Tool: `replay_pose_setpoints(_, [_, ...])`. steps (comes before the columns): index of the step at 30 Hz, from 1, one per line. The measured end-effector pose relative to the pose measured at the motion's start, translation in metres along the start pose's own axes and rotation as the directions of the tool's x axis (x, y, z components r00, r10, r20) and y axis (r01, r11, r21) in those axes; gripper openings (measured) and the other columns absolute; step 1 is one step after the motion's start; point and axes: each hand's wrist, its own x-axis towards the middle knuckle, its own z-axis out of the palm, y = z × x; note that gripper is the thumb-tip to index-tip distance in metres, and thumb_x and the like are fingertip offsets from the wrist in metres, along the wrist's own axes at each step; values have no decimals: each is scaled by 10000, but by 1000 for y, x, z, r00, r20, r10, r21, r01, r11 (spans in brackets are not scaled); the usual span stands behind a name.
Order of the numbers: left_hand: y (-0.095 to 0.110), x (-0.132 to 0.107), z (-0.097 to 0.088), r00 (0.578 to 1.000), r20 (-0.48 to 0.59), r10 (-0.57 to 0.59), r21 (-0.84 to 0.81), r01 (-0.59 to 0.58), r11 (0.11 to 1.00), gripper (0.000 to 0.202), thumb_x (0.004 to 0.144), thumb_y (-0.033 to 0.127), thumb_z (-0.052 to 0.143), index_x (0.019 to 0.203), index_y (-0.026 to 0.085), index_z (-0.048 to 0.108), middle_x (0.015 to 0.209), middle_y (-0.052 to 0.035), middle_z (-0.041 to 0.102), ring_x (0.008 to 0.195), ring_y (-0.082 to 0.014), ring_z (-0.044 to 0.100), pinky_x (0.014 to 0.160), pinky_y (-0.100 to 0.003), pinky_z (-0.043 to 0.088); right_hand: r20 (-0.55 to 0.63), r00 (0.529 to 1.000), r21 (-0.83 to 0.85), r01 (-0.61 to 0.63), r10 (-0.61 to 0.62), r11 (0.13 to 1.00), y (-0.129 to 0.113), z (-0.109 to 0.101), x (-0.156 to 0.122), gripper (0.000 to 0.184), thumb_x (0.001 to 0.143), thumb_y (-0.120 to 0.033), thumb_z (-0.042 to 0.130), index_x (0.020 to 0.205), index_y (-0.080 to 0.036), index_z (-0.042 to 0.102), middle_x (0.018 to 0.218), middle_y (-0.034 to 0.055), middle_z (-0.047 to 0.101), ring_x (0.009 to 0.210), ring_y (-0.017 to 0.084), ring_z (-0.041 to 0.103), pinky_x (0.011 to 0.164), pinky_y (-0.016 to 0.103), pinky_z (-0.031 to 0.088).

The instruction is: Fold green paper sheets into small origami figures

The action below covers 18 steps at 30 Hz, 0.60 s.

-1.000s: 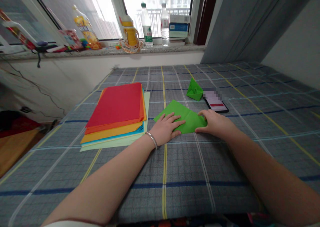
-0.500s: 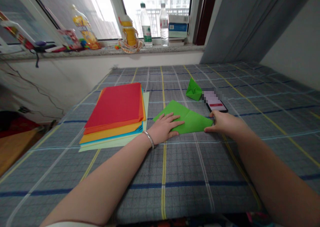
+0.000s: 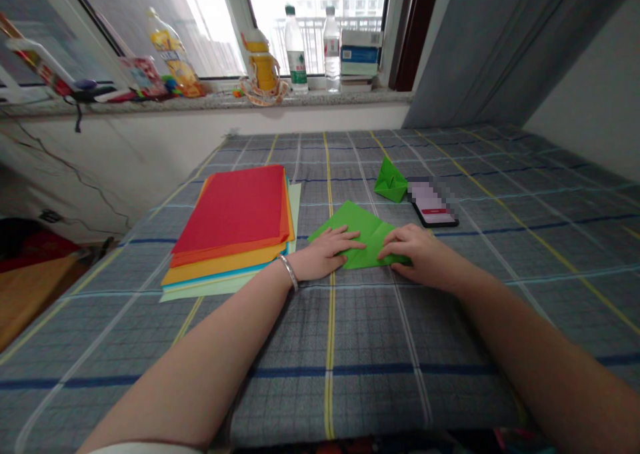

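Green paper (image 3: 363, 241) lies folded into a rough triangle on a checked grey cover (image 3: 350, 381), just right of a stack of coloured paper sheets (image 3: 230, 227). Left hand (image 3: 323, 255) presses flat on its left part, fingers (image 3: 347, 242) slightly apart, a metal bangle (image 3: 289, 272) around the wrist. Right hand (image 3: 417, 254) rests on its right part, fingers (image 3: 395, 244) curved and close together; whether they pinch the edge cannot be told. Beyond the paper, a small folded green paper model (image 3: 391, 182) sits just beside a smartphone (image 3: 433, 203). Bottles (image 3: 295, 51) stand on the windowsill (image 3: 210, 101) well behind.
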Motion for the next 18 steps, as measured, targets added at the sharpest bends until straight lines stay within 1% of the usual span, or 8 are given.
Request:
replay_pose_setpoints(3, [0, 1, 2, 1000, -28, -8, 4, 8, 1000, 400, 937, 196, 408, 1312, 294, 508, 1484, -15, 395, 1426, -211, 238, 1147, -486, 223, -20, 999, -41, 48, -49, 998, -13, 6, 8, 264, 809, -156, 560, 1012, -263, 689, 1036, 49, 657, 1000, 213, 549, 877, 366, 418])
replay_pose_setpoints(7, [5, 1, 4, 999, -36, -12, 78, 15, 997, 355, 950, 272, 411, 1284, 268, 531, 1475, -36, 410, 1407, -235, 280, 1136, -505, 235, -18, 997, -128, 78, -81, 989, -23, 10, 15, 206, 841, -217, 563, 1006, -238, 685, 1012, 60, 667, 929, 210, 567, 827, 352, 407])
replay_pose_setpoints(10, [13, -1, 6, 996, -83, 11, 176, 4, 984, 372, 924, 399, 476, 1260, 255, 545, 1456, -58, 433, 1386, -275, 311, 1122, -531, 244, -20, 997, -166, 64, -68, 984, -27, 12, 18, 178, 876, -274, 536, 980, -223, 671, 975, 58, 668, 909, 208, 571, 798, 336, 395])
replay_pose_setpoints(12, [18, -1, 7, 991, -127, 36, 252, -2, 968, 411, 883, 475, 533, 1217, 238, 572, 1421, -71, 472, 1367, -299, 332, 1121, -544, 227, -36, 998, -162, 37, -44, 986, -29, 13, 19, 170, 890, -272, 507, 948, -213, 655, 950, 51, 666, 908, 202, 569, 788, 319, 391])
replay_pose_setpoints(13, [21, -1, 6, 987, -150, 53, 288, -8, 958, 403, 870, 481, 553, 1185, 232, 590, 1391, -72, 501, 1350, -302, 353, 1122, -543, 217, -45, 998, -154, 24, -32, 988, -30, 14, 20, 163, 890, -264, 498, 929, -209, 646, 937, 47, 663, 902, 198, 567, 783, 310, 390])
replay_pose_setpoints(15, [26, -1, 6, 977, -189, 101, 344, -30, 938, 313, 869, 424, 574, 1102, 221, 620, 1295, -63, 573, 1274, -277, 439, 1116, -507, 234, -70, 998, -133, -5, -4, 991, -31, 16, 21, 138, 878, -247, 496, 887, -204, 627, 895, 40, 656, 874, 191, 564, 767, 296, 390])
replay_pose_setpoints(16, [28, 0, 5, 971, -204, 124, 363, -43, 931, 251, 874, 377, 572, 1058, 216, 629, 1223, -56, 610, 1209, -256, 491, 1096, -472, 271, -86, 996, -121, -23, 12, 992, -31, 17, 22, 121, 867, -240, 501, 869, -203, 617, 875, 36, 652, 860, 188, 562, 758, 291, 391])
replay_pose_setpoints(18, [32, 3, 5, 963, -226, 147, 382, -51, 923, 160, 881, 306, 553, 978, 207, 633, 1057, -42, 658, 1050, -218, 564, 1006, -402, 361, -118, 992, -99, -53, 41, 994, -30, 19, 23, 89, 844, -231, 515, 835, -205, 600, 837, 28, 642, 836, 184, 561, 740, 283, 391])
